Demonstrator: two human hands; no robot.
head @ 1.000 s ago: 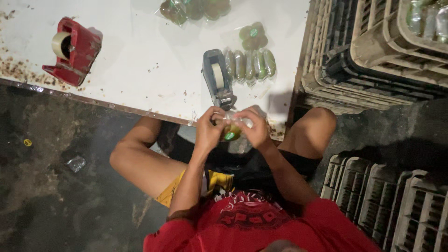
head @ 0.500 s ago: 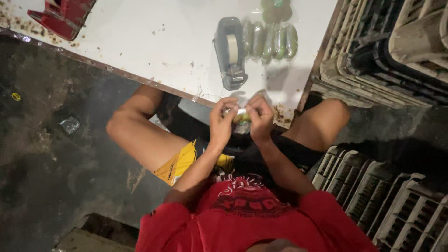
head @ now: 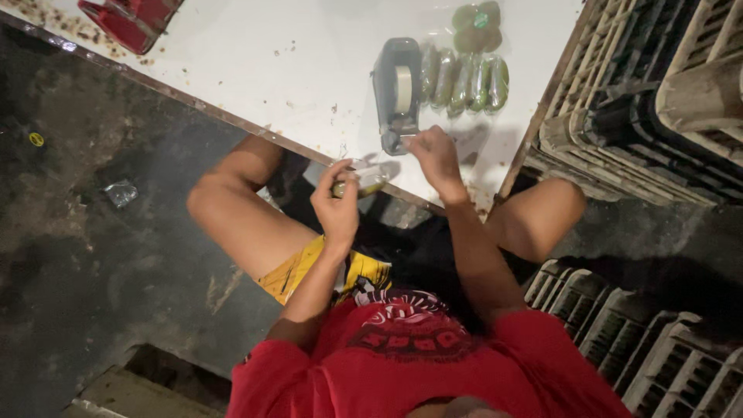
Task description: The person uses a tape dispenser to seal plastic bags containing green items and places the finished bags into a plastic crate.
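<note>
- The left hand [head: 338, 207] is closed around a small clear bag of green fruit [head: 361, 182], the fingers pinching it; the bag is held in the air just in front of the near edge of the white table [head: 255, 70], a little right of the edge's middle.
- The right hand [head: 435, 155] is at the front end of the grey tape dispenser [head: 396, 93]. Its fingertips are pressed together there, as if on the tape end, but the tape itself is too small to see.
- The dispenser stands near the near edge of the table, toward the right side.
- Just beside the dispenser, on its right, lies a row of packed green fruit bags [head: 464, 81], and one more round green pack [head: 476, 27] lies behind them, closer to the far edge.
- A red tape dispenser [head: 128, 19] is at the far left part of the table.
- Stacked plastic crates [head: 642, 116] stand against the right edge of the table.
- The person sits with bare knees under the table, in a red shirt.
</note>
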